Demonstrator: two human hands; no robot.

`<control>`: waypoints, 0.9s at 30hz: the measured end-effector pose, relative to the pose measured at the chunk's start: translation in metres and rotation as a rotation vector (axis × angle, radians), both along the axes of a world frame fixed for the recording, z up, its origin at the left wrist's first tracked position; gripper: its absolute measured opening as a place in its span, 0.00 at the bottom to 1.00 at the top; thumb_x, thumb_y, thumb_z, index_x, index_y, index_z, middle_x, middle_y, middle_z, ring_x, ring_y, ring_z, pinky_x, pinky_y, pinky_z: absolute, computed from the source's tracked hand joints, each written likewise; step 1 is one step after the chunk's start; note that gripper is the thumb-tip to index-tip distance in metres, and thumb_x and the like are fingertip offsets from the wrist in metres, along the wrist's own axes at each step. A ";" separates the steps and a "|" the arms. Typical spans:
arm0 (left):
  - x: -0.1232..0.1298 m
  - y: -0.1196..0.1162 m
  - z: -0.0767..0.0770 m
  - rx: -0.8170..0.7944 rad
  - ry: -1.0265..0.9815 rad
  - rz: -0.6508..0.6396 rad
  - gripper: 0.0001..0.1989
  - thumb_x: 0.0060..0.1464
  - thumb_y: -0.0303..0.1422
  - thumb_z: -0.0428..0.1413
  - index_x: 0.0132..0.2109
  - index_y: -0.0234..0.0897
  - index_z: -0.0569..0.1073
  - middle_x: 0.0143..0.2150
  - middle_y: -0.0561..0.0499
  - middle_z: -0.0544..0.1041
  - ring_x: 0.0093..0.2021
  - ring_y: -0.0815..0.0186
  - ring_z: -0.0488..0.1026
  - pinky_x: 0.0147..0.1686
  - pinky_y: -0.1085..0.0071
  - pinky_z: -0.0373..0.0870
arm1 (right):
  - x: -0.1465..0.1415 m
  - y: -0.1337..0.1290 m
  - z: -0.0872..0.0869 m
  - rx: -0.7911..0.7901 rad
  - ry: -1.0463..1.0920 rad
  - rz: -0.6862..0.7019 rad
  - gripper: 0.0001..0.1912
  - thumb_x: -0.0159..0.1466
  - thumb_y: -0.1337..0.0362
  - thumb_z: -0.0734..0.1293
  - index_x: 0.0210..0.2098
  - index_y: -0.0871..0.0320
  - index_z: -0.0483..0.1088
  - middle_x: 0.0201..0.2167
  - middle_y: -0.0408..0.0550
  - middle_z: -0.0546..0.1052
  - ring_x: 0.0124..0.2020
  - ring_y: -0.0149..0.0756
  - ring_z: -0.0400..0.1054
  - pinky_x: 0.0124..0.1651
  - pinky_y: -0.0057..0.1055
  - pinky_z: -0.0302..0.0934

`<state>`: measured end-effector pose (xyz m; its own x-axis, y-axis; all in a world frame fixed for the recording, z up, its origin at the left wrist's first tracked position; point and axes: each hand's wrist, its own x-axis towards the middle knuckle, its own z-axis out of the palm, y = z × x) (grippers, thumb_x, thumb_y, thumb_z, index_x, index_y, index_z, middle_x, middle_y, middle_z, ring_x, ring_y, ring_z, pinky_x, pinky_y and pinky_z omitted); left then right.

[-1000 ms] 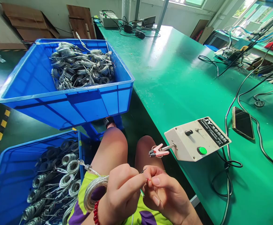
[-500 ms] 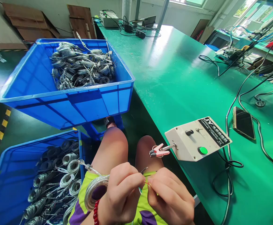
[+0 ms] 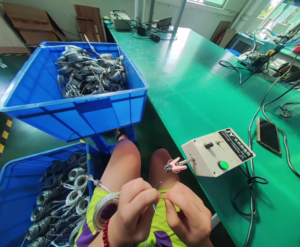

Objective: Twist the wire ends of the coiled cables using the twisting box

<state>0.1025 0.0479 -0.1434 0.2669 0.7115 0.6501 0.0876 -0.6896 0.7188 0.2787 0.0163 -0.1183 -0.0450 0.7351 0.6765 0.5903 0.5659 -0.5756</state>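
Observation:
Above my lap, my left hand (image 3: 138, 209) is closed around the end of a clear-jacketed cable, whose coil (image 3: 99, 211) rests beside my wrist. A connector (image 3: 95, 181) sticks out from that coil to the left. Thin wires come out at my left fingertips: a dark one points up, and a short green-white one (image 3: 154, 207) points down. Between the two hands runs a red wire (image 3: 162, 198), and my right hand (image 3: 188, 212) pinches its far end between thumb and forefinger. The cable inside my left palm is hidden.
A beige machine (image 3: 216, 154) with a pink clip (image 3: 175, 165) stands at the green table's (image 3: 180, 89) near edge. A phone (image 3: 268, 135) and black cords lie right of it. Two blue bins (image 3: 108, 113) of coiled cables stand at the left, one higher than the other.
My right fingers have shifted slightly along the red wire, and the hand has rolled a little, with its thumb now showing more. My left hand stays in place.

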 end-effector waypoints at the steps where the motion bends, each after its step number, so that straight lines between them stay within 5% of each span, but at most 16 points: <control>1: 0.000 0.000 0.000 -0.002 -0.006 0.003 0.16 0.61 0.14 0.54 0.50 0.35 0.77 0.36 0.50 0.75 0.33 0.66 0.70 0.33 0.69 0.68 | 0.000 0.000 0.001 -0.034 0.012 -0.009 0.13 0.69 0.81 0.66 0.42 0.57 0.76 0.27 0.45 0.77 0.25 0.33 0.67 0.27 0.31 0.65; 5: 0.000 0.000 0.001 -0.006 -0.014 0.003 0.18 0.60 0.13 0.54 0.51 0.34 0.77 0.37 0.50 0.75 0.33 0.66 0.70 0.32 0.69 0.69 | 0.001 0.000 0.003 -0.076 0.029 -0.021 0.12 0.69 0.78 0.64 0.39 0.55 0.72 0.26 0.42 0.75 0.25 0.32 0.67 0.27 0.30 0.65; 10: 0.000 -0.001 -0.001 -0.010 -0.008 -0.006 0.17 0.61 0.13 0.54 0.51 0.35 0.77 0.36 0.50 0.76 0.33 0.66 0.70 0.32 0.68 0.69 | 0.003 -0.001 -0.005 0.100 -0.044 -0.071 0.11 0.68 0.77 0.70 0.48 0.61 0.78 0.32 0.51 0.82 0.31 0.38 0.76 0.32 0.35 0.74; 18: 0.001 -0.001 -0.001 -0.009 0.013 0.007 0.16 0.63 0.15 0.54 0.51 0.36 0.76 0.35 0.50 0.76 0.32 0.66 0.71 0.31 0.69 0.69 | 0.001 0.001 -0.007 0.157 -0.074 -0.055 0.11 0.69 0.82 0.71 0.46 0.64 0.80 0.30 0.52 0.83 0.29 0.38 0.75 0.31 0.36 0.71; 23: 0.003 0.001 0.003 0.011 0.014 0.018 0.14 0.65 0.16 0.55 0.50 0.36 0.77 0.34 0.50 0.76 0.30 0.66 0.71 0.30 0.70 0.69 | 0.001 -0.003 -0.003 -0.070 0.001 -0.021 0.11 0.70 0.77 0.68 0.42 0.55 0.76 0.28 0.43 0.81 0.24 0.33 0.73 0.28 0.29 0.69; 27: 0.003 0.003 0.005 0.015 0.004 0.015 0.14 0.64 0.15 0.55 0.49 0.36 0.77 0.34 0.51 0.77 0.31 0.67 0.71 0.30 0.71 0.69 | -0.006 -0.011 -0.008 -0.543 0.431 0.082 0.07 0.73 0.66 0.68 0.37 0.53 0.75 0.25 0.41 0.79 0.22 0.32 0.71 0.26 0.27 0.63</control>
